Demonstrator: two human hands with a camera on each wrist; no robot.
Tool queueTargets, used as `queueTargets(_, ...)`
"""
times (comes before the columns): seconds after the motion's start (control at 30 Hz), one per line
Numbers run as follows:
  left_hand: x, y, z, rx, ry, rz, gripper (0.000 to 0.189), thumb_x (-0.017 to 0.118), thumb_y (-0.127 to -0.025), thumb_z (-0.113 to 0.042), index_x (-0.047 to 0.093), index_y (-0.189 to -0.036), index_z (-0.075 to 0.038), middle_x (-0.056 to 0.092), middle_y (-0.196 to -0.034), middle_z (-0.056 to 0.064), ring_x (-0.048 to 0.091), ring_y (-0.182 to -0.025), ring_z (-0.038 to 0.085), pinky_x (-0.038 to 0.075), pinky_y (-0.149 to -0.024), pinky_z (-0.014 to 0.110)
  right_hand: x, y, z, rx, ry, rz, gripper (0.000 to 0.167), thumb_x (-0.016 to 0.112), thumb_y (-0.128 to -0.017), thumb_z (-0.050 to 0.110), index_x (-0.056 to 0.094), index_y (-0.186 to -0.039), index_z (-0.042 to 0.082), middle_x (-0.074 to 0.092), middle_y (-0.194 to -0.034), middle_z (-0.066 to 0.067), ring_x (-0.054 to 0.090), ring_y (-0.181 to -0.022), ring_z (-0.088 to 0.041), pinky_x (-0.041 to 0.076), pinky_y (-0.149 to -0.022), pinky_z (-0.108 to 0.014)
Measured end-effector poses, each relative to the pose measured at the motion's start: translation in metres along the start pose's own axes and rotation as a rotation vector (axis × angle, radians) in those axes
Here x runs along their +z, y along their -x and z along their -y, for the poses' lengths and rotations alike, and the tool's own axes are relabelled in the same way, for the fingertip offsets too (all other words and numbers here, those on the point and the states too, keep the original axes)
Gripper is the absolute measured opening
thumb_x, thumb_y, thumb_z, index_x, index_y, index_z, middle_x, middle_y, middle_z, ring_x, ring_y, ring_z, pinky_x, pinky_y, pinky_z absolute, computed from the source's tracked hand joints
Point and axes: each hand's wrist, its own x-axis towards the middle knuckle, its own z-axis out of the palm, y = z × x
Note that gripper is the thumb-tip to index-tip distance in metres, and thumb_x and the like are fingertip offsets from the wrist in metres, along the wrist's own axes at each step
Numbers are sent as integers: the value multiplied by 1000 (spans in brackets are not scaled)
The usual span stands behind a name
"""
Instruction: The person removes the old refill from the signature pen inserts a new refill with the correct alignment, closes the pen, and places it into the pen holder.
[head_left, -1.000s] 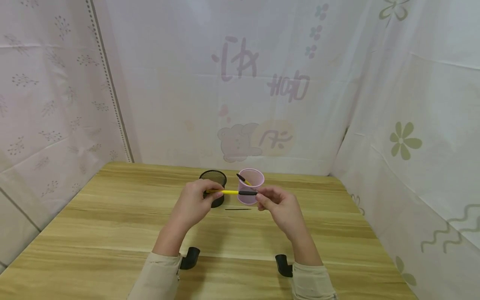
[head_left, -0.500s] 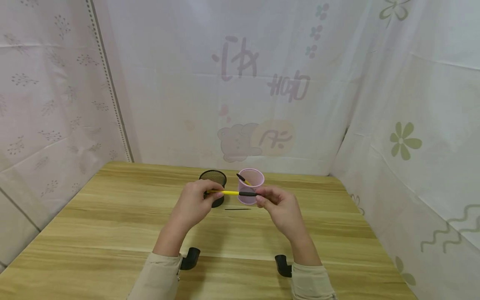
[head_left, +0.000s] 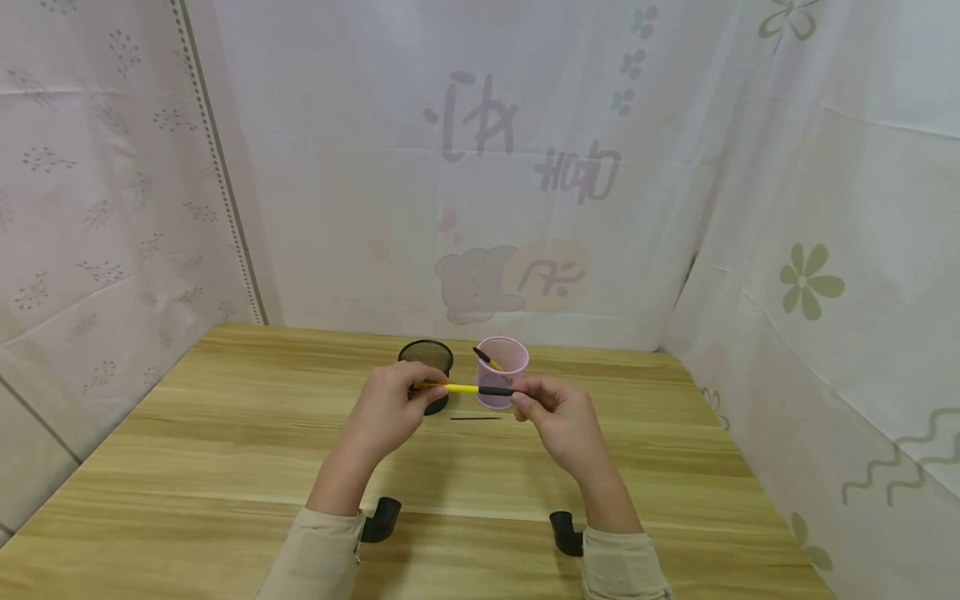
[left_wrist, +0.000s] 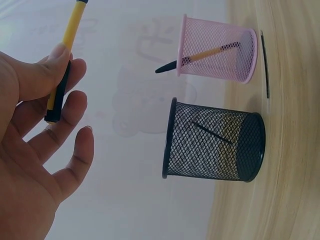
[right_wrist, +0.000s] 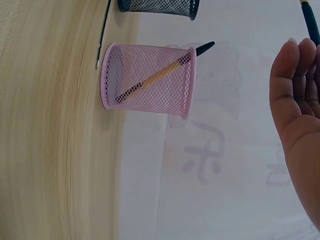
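A yellow pen with black ends (head_left: pixel 462 389) is held level between both hands above the table. My left hand (head_left: pixel 392 407) pinches its left end between thumb and fingers; in the left wrist view the black tail of the pen shows past the thumb of that left hand (left_wrist: pixel 42 95). My right hand (head_left: pixel 562 417) pinches the black right end, its tip hidden by the fingers. Behind the pen stand a black mesh pen cup (left_wrist: pixel 215 142), partly covered by my left hand in the head view, and a pink mesh pen cup (head_left: pixel 503 354) with a similar pen (left_wrist: pixel 207 53) leaning in it.
On the wooden table (head_left: pixel 480 475) a thin dark pen refill (head_left: pixel 476 418) lies in front of the cups. Another thin dark stick (left_wrist: pixel 212 132) shows through the black cup's mesh. A printed cloth (head_left: pixel 337 208) hangs behind the table.
Both hands keep their grip on the pen, which has dropped very slightly and evened out. Cups and refill stay where they were.
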Motion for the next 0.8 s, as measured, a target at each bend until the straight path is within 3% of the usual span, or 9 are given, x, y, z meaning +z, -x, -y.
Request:
queueTargets(0.53,2,1,0,-2,-4,1,8,80,-96,-12,84,-102,-13,81,-99,1,71,-87,15,59,-76,32,2,1,1,42,71,-10,11,69,-104,9,76,-100,2,69,-81,-12,65,-74,-15,52,-65,-22)
queueTargets(0.8,5,0,2,10,9,-2,7,80,-94,-11,84,-101,-12,81,-98,2,71,-87,17,62,-77,44,3,1,1,37,93,-17,16,67,-106,11,75,-96,2,67,-80,-10,60,-71,-18,47,-61,-22)
